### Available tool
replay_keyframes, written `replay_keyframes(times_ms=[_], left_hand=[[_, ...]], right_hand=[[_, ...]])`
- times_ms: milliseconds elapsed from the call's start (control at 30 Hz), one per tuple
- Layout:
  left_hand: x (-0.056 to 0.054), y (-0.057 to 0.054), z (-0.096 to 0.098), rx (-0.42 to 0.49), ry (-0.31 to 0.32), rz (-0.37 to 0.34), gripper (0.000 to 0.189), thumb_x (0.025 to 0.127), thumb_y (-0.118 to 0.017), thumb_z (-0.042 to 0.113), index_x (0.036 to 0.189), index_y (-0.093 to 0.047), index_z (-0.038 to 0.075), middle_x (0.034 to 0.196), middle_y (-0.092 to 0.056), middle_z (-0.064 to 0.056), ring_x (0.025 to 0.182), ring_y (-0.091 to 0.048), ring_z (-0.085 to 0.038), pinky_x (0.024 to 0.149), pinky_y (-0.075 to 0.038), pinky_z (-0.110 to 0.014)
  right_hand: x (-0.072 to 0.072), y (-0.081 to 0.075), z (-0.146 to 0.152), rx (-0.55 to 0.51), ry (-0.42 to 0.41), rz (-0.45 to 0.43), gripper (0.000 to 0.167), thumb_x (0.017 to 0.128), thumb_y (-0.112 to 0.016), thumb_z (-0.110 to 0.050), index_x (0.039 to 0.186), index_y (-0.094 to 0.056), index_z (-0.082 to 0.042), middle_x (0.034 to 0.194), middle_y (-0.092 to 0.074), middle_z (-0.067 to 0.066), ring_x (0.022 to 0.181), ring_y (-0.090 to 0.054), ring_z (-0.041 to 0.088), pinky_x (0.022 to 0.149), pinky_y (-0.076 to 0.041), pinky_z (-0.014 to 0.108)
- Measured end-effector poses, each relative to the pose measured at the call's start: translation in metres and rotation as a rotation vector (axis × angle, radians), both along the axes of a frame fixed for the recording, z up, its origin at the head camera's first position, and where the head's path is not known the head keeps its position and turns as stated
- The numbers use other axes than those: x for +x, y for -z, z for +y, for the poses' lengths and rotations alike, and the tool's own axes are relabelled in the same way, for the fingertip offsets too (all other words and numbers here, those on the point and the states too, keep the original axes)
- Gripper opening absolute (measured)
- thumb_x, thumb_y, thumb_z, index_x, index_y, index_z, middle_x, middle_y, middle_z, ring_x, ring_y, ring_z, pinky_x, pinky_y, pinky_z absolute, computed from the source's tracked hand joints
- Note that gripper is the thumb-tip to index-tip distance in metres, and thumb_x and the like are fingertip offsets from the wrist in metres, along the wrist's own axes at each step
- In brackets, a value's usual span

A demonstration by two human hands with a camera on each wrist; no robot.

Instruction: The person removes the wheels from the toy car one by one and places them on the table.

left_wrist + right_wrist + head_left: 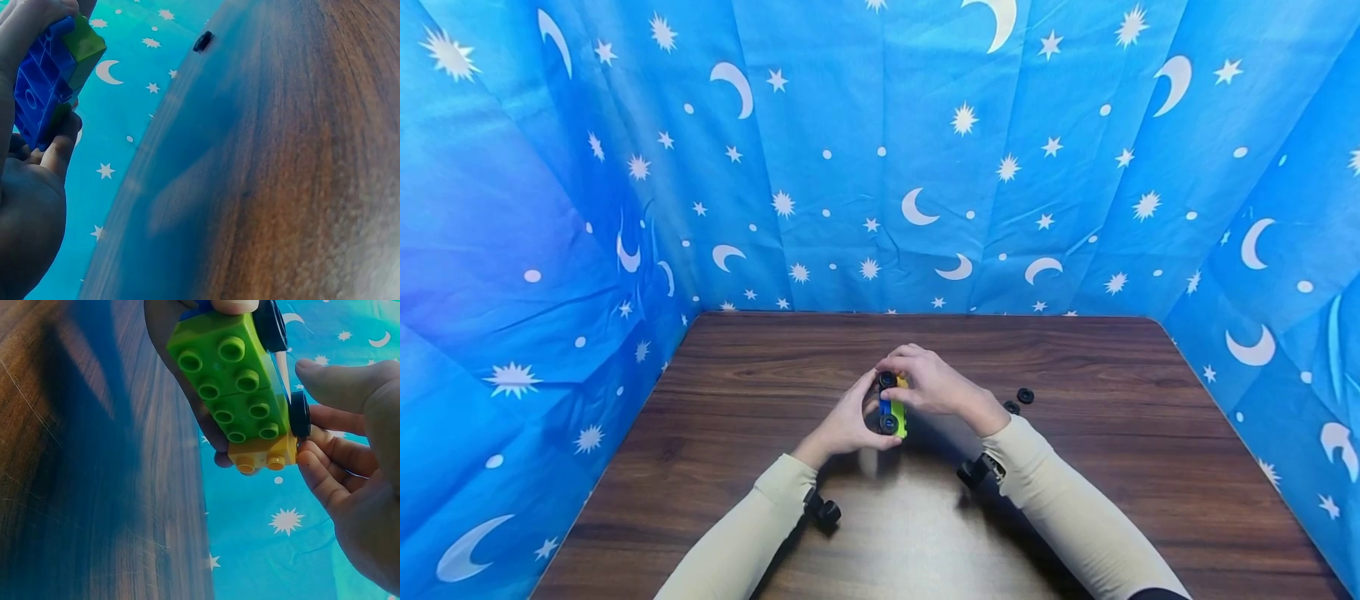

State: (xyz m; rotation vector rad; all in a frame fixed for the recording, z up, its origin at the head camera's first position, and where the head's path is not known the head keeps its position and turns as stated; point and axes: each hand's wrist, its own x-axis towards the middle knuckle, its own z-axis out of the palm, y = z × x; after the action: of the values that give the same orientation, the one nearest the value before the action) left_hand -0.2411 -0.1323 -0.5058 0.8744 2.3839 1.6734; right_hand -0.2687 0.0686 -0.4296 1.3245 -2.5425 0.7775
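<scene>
A toy car [898, 419] of building blocks is held up over the table, tilted on its side. Its base is blue with a grid underside [42, 90], topped by green bricks [228, 378] and a yellow brick [262, 452] at one end. Two black wheels show on one side. My left hand [848, 423] grips the car, thumb at the near end and fingers round the far side. My right hand [936, 382] is at the far black wheel [300, 414], which sits between thumb and fingers, fingertips at its rim.
Two loose black wheels [1026, 396] lie on the brown wooden table [760, 358], just beyond the right wrist. Blue cloth [850, 183] with moons and stars hangs behind the table and along its sides. Both wrists wear small black cameras [823, 510].
</scene>
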Motion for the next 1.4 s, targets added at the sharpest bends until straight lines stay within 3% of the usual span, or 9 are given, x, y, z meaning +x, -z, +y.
replay_keyframes(times_ms=[400,800,1400], left_hand=[[0.004,-0.0008,0.0002,-0.036,-0.031,-0.031,0.112,0.069,-0.088,0.019,0.155,-0.016,0.017,0.153,-0.029,-0.008,0.132,-0.045,-0.021,0.108,-0.038,-0.031],[0.0022,0.0009,0.0005,-0.009,-0.031,-0.028,0.112,0.067,-0.089,0.016,0.154,-0.018,0.015,0.151,-0.031,-0.009,0.129,-0.048,-0.022,0.108,-0.039,-0.03],[-0.0019,0.0036,0.0009,0.002,-0.026,0.026,0.113,0.065,-0.09,0.013,0.154,-0.021,0.015,0.15,-0.033,-0.01,0.127,-0.049,-0.022,0.106,-0.041,-0.029]], right_hand=[[0.0013,-0.0024,0.0037,0.064,-0.017,-0.015,0.034,0.089,-0.069,-0.016,0.121,-0.067,-0.006,0.113,-0.063,0.008,0.104,-0.061,0.02,0.088,-0.054,0.035],[-0.0015,-0.0015,0.0029,0.051,-0.055,0.066,0.028,0.089,-0.069,-0.011,0.116,-0.068,-0.004,0.111,-0.065,0.01,0.104,-0.061,0.022,0.088,-0.054,0.037],[-0.0025,0.0008,-0.0003,0.013,-0.048,0.15,0.024,0.084,-0.072,-0.004,0.108,-0.071,-0.004,0.102,-0.065,0.008,0.098,-0.06,0.022,0.086,-0.054,0.035]])
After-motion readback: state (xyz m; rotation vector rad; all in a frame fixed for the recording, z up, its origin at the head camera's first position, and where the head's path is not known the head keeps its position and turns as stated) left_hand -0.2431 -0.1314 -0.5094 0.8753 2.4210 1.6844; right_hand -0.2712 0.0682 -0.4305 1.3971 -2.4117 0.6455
